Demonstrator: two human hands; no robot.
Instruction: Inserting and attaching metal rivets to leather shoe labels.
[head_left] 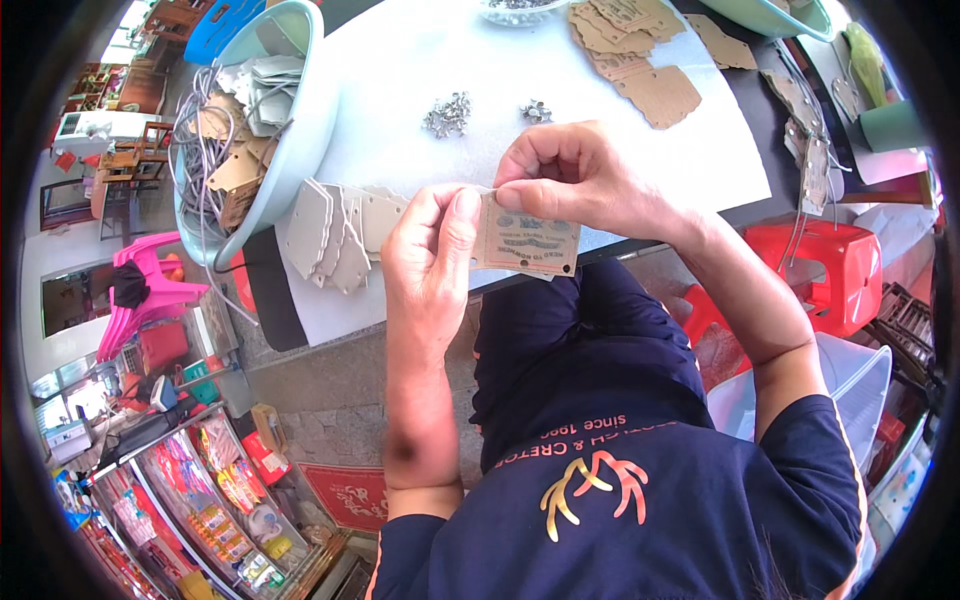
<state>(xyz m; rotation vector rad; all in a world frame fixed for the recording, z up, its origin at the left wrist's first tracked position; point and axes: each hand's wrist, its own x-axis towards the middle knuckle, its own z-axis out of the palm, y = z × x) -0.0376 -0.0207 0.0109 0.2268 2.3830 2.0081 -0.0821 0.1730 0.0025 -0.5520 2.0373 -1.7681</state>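
Close to the table's near edge, my left hand (432, 250) pinches a printed tan cardboard tag (530, 243) by its left side, thumb uppermost. My right hand (590, 180) is closed at the tag's upper edge, thumb against fingers; whether a small fastener sits between those fingertips is hidden. Small punched holes show along the tag's lower edge. Left of my hands, a fanned row of greyish cardboard tags (335, 235) lies on a white sheet (400, 70). Beyond the hands are two little heaps of shiny metal fasteners, a larger one (447, 115) and a smaller one (536, 111).
A pale green basin (305, 150) with tags and grey cords stands at left. Brown tags (655, 95) lie far right, near another basin (765, 15). A bowl of metal pieces (522, 14) sits at the far edge. A red stool (845, 270) stands right, a display rack (190, 500) lower left.
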